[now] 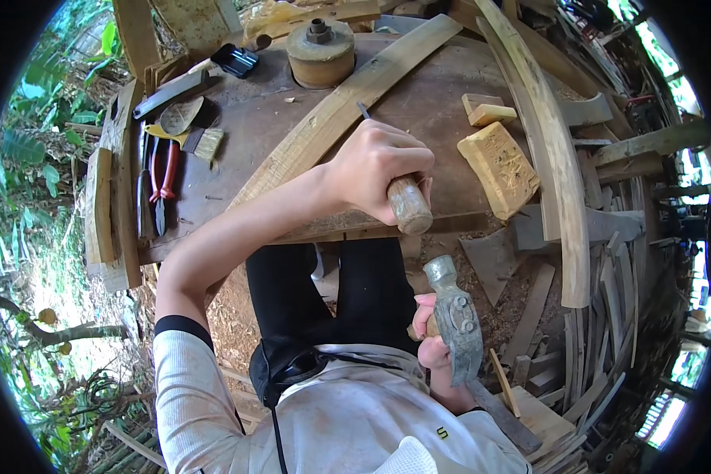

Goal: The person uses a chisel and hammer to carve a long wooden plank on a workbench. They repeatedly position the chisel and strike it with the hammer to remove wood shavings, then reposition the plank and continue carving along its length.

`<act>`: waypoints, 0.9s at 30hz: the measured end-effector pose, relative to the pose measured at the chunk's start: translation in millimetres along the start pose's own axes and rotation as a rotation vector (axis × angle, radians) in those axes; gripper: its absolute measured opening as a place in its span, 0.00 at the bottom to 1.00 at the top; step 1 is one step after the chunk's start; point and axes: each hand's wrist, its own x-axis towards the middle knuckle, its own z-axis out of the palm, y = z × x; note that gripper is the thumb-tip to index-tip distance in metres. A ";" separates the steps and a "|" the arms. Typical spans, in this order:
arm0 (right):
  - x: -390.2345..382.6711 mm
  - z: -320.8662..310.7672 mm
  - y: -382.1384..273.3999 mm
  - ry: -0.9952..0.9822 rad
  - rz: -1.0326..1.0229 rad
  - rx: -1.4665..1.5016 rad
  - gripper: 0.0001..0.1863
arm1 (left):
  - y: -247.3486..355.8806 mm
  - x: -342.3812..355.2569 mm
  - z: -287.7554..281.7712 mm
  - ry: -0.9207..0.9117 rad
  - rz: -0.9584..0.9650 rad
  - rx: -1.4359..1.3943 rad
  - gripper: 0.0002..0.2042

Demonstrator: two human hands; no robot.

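My left hand (381, 162) is wrapped round the wooden handle of a chisel (410, 207). The chisel's thin metal blade points away from me and its tip reaches a long flat plank (312, 138); whether it touches the wood I cannot tell. That plank lies slantwise across the wooden table (419, 118). Down on the right, close to my body, my right hand (432, 341) grips a claw hammer (457, 324) by its handle. The hammer's grey metal head stands up below the chisel's butt end, apart from it. Most of the hammer handle is hidden.
At the table's left lie red-handled pliers (164, 178) and a brush (205, 144). A round wooden block with a bolt (321, 55) sits at the back. Right of my left hand lies a chunky wood block (499, 170), beside a long curved wood strip (557, 158).
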 end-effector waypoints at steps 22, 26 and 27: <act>-2.4 -7.3 3.3 -0.010 0.037 0.011 0.21 | 36.6 -7.3 -1.8 0.043 0.002 0.115 0.18; -5.0 -7.8 3.3 -0.019 0.109 0.060 0.23 | 33.3 -2.2 2.9 -0.009 -0.014 0.122 0.16; -5.5 -7.8 3.2 -0.017 0.117 0.070 0.23 | 32.5 -2.4 3.0 -0.023 -0.011 0.124 0.15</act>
